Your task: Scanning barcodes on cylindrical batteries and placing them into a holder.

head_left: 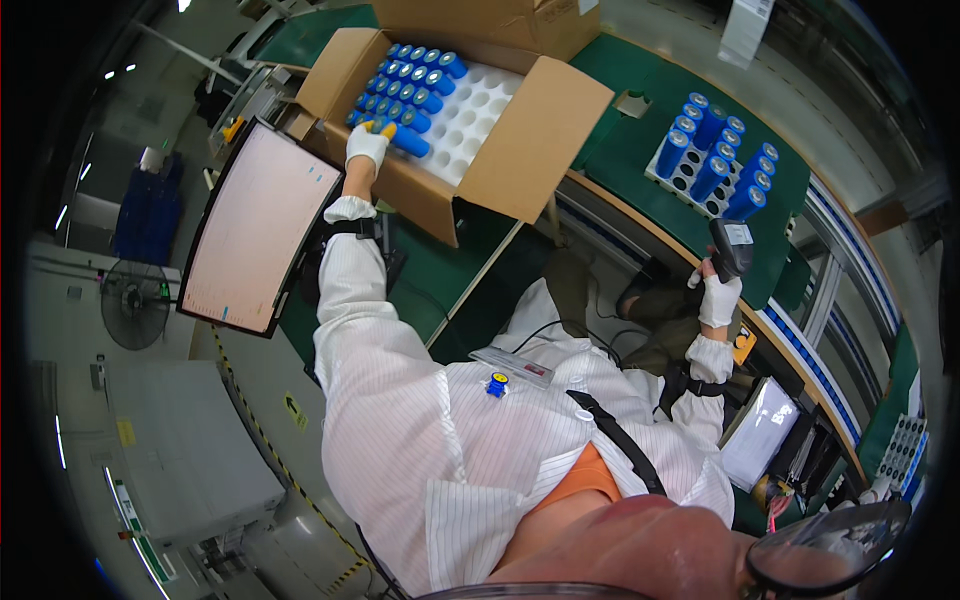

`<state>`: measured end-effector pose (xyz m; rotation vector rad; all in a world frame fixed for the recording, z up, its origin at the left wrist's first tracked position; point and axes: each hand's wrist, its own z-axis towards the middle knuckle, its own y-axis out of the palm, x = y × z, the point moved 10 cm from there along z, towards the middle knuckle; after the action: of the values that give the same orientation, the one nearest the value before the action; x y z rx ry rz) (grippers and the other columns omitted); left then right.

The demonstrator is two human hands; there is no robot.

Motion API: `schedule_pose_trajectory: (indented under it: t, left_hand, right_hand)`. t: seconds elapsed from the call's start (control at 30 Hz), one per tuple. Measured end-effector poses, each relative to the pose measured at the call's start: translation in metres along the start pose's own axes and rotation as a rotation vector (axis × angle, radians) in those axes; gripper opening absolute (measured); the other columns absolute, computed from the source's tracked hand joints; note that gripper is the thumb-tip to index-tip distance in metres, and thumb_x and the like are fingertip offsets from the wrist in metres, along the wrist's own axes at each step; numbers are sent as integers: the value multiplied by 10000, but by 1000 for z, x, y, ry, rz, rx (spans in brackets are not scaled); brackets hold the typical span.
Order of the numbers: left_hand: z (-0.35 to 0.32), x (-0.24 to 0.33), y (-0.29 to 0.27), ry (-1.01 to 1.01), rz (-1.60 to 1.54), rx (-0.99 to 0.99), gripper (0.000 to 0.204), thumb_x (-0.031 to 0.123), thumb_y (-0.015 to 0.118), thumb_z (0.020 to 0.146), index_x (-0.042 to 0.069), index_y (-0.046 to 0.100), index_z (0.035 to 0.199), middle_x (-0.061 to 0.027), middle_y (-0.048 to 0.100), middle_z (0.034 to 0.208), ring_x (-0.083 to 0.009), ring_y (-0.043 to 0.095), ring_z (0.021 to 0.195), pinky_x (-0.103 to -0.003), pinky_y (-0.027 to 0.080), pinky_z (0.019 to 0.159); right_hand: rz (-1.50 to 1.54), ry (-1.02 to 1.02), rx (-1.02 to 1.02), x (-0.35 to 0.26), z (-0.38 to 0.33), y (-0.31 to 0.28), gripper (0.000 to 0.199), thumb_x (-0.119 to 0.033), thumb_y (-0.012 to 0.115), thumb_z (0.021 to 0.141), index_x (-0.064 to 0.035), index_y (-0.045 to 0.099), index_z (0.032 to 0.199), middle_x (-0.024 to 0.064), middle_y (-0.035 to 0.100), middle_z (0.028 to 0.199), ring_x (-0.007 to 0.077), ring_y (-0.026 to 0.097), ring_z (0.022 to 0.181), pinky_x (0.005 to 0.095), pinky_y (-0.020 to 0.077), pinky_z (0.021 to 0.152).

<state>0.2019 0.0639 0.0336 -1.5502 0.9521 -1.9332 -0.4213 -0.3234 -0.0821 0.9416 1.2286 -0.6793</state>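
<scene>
Two grips were occupied. By the left grip, gloved in white with yellow fingertips, one end of a blue cylinder appeared to be grasped; whether its underside touched anything could not be told. The cylinder was held lengthwise to the right of that grip, over a white tray with round pockets set inside an open brown cardboard box. Beyond the grip, more blue cylinders were stood in close rows, presumably kept from rolling by the pockets. By the right grip, a dark handheld scanner with a pale panel was clasped, its head directed away from the body. Ahead of the right grip, upright blue cylinders were carried by a second white tray on a green tabletop, whose edge was bordered closely by that grip. Sideways room for the left grip was seemingly limited by the box walls and a pale-screened monitor to its left; access from above was left open. Between the grips, a gap was formed beside the tabletop.
</scene>
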Motion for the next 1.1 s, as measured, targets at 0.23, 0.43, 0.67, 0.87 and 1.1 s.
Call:
schedule_pose_trajectory:
  t: [0.23, 0.43, 0.67, 0.87, 1.1]
  left_hand:
    - [5, 22, 82, -458, -1946, -423, 494, 512, 366, 1001, 146, 543, 1281, -89, 577, 1275, -296, 550, 1126, -547, 424, 991]
    - [-52, 124, 117, -620, -2055, -845, 370, 422, 541, 948, 53, 527, 969, -69, 559, 813, -208, 556, 698, -385, 493, 634]
    - [-130, 211, 130, -689, -1868, -981, 463, 458, 546, 961, -1, 499, 997, -88, 558, 816, -217, 560, 672, -355, 521, 634]
    - [-206, 273, 153, -755, -1752, -1440, 439, 451, 582, 945, 22, 491, 962, -72, 529, 793, -207, 561, 682, -349, 518, 631]
    - [-254, 306, 177, -573, -1508, -1283, 413, 410, 536, 998, 7, 459, 1045, -87, 560, 797, -193, 566, 641, -344, 518, 562]
  right_hand:
    - [-76, -28, -4, -4, 0, 5, 267, -47, 636, 923, 53, 599, 1169, 68, 605, 741, 148, 565, 569, 279, 461, 544]
    - [-71, -26, 10, -5, -3, 3, 261, -48, 639, 919, 48, 599, 1159, 67, 597, 734, 155, 565, 566, 283, 466, 532]
    - [-57, 51, -45, -24, -28, 38, 253, -40, 643, 906, 39, 617, 1145, 66, 614, 743, 139, 563, 552, 270, 456, 521]
    - [-193, 71, -303, -71, -69, 117, 174, -97, 718, 862, 35, 665, 961, 45, 656, 699, 113, 603, 569, 269, 475, 542]
    - [-399, -119, -321, -120, -85, 155, 252, -77, 754, 777, -7, 709, 1015, 140, 734, 866, 195, 704, 768, 315, 529, 718]
